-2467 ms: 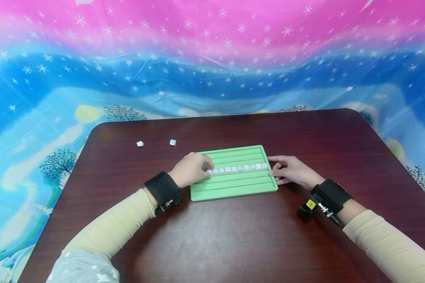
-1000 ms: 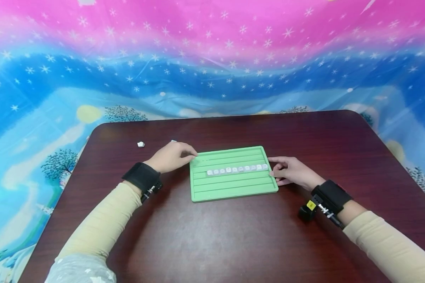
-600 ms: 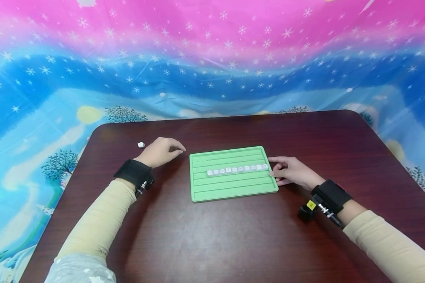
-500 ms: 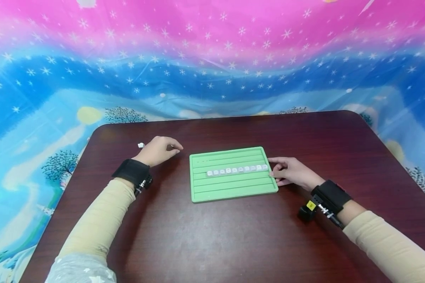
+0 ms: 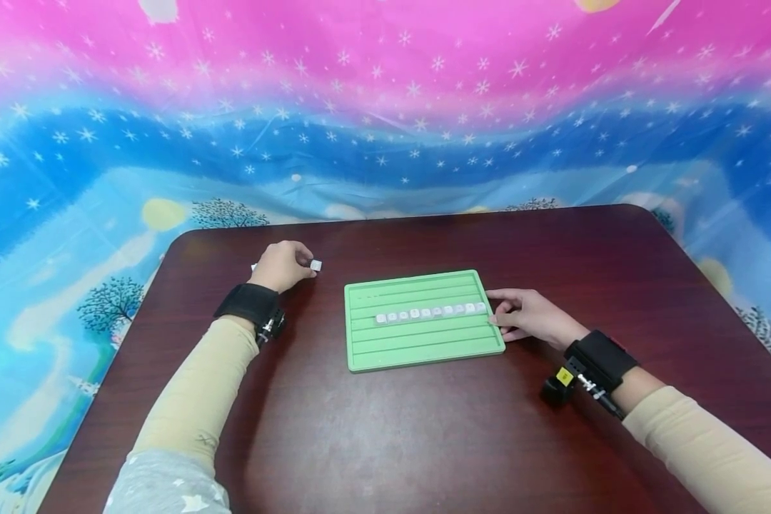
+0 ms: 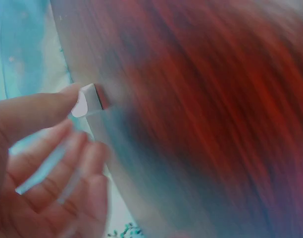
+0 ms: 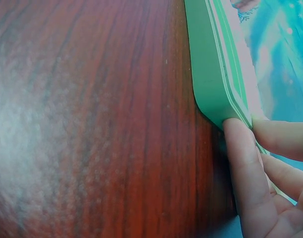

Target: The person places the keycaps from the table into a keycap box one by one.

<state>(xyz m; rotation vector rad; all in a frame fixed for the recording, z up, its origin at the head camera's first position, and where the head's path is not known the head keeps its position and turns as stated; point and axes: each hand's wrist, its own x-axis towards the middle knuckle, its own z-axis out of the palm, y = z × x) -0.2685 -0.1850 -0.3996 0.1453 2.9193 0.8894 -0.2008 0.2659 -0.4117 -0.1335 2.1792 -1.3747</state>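
Observation:
In the head view my left hand (image 5: pixel 279 266) is at the back left of the table, thumb and forefinger tips at a small white keycap (image 5: pixel 316 265). The left wrist view has the thumb tip against this keycap (image 6: pixel 88 101), the other fingers bent below it. My right hand (image 5: pixel 532 314) holds the right edge of a light green ridged tray (image 5: pixel 424 347). Close up in the right wrist view, the fingers of that hand (image 7: pixel 270 188) grip the tray's corner (image 7: pixel 211 74). Across the tray's middle runs a row of several white keycaps (image 5: pixel 426 313).
Another white keycap (image 5: pixel 253 268) lies mostly hidden behind my left hand. The dark wooden table (image 5: pixel 385 435) carries the tray. A snowflake-patterned cloth (image 5: pixel 385 107) hangs behind the table's far edge.
My left hand has left the keycap row's left end and moved back and left to the loose keycap. My right hand stays on the tray. The view has tilted slightly up.

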